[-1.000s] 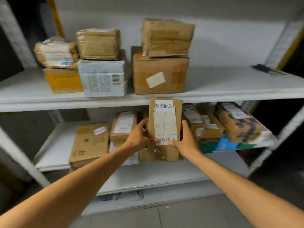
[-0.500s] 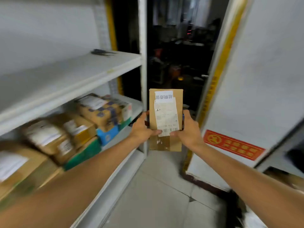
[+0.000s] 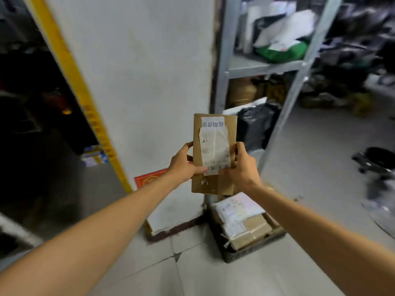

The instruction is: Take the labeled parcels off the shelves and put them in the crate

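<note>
Your parcel point(image 3: 213, 184) is brown, with a white label point(image 3: 214, 146) and black bar stripes. You can see a yellow strip point(image 3: 88, 107) on the white wall point(image 3: 139, 71), a red sign point(image 3: 149, 178), a green bag point(image 3: 282, 52) and a grey floor point(image 3: 213, 274).

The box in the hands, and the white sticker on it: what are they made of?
The box looks like brown cardboard: matte, with creased edges and a scuffed face. The white sticker seems to be thin paper, wrinkled, with a printed barcode. It looks slightly glossy, so clear tape may cover it, though the blur leaves that open.

Crate point(image 3: 245, 253) on tiled floor point(image 3: 213, 278)
</note>
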`<state>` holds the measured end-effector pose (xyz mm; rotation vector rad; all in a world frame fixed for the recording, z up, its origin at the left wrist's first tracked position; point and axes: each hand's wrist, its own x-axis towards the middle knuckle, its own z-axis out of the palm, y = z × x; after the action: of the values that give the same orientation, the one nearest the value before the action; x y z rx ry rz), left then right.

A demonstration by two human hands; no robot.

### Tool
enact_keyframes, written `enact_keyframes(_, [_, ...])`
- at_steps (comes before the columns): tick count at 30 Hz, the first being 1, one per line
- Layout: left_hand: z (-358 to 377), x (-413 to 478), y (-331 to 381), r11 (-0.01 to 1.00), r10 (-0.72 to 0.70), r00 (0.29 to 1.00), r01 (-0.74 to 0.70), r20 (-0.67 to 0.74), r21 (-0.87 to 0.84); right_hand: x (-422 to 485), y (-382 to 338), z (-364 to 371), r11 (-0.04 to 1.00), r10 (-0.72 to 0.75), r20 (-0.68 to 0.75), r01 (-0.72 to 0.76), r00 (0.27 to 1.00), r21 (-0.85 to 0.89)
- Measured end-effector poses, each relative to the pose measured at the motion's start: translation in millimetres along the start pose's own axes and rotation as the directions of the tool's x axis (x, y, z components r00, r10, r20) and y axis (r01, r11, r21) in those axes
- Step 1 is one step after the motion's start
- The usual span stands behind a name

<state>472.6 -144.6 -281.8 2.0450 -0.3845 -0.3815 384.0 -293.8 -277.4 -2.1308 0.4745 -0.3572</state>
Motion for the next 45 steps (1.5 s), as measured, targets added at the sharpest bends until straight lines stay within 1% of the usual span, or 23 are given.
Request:
enact_keyframes(4, [51,60,20,0.997,0.080,0.975,-0.082,0.208,0.005,21,39,-33,0.991,0.132,-0.165,-0.135,0.978,-0.010])
enact_keyframes(7, [88,97,40,0.983,0.166,0.920,-0.184,0.355,0.019,30,62,-55,0.976,0.213,-0.289,-0.217,0.933,0.017])
enact_keyframes(11, [138,133,65,0.959,0.233,0.835,-0.283,0.499,0.025,38,87,-83,0.946,0.309,-0.423,-0.319,0.852,0.049])
enact_keyframes(14, [178,153,76,0.951,0.244,0.758,-0.308,0.605,0.002,41,111,-100,0.915,0.379,-0.486,-0.396,0.787,0.072])
enact_keyframes(19, [254,177,83,0.955,0.199,0.651,-0.296,0.732,0.003,47,164,-126,0.863,0.485,-0.540,-0.477,0.687,0.167])
enact_keyframes(22, [297,193,84,0.947,0.194,0.621,-0.319,0.759,0.020,58,201,-142,0.841,0.526,-0.532,-0.500,0.664,0.206])
enact_keyframes(25, [330,208,82,0.956,0.125,0.600,-0.285,0.790,0.066,70,237,-151,0.795,0.596,-0.500,-0.549,0.628,0.259])
enact_keyframes(27, [351,219,76,0.960,0.089,0.600,-0.264,0.795,0.092,77,259,-152,0.768,0.635,-0.472,-0.570,0.612,0.293])
enact_keyframes(32, [399,249,38,0.969,-0.022,0.571,-0.189,0.821,0.157,95,321,-132,0.654,0.753,-0.418,-0.651,0.509,0.386])
enact_keyframes(35, [431,269,-12,0.962,-0.107,0.573,-0.148,0.812,0.231,104,368,-100,0.588,0.806,-0.371,-0.693,0.461,0.417])
enact_keyframes(38, [461,286,-75,0.946,-0.179,0.582,-0.121,0.793,0.302,113,422,-56,0.509,0.858,-0.307,-0.761,0.412,0.402])
enact_keyframes(41, [486,299,-143,0.926,-0.250,0.563,-0.098,0.788,0.364,114,480,0,0.425,0.902,-0.250,-0.821,0.351,0.380])
enact_keyframes(45, [514,311,-243,0.906,-0.307,0.509,-0.104,0.804,0.411,101,557,82,0.318,0.947,-0.168,-0.870,0.274,0.376])
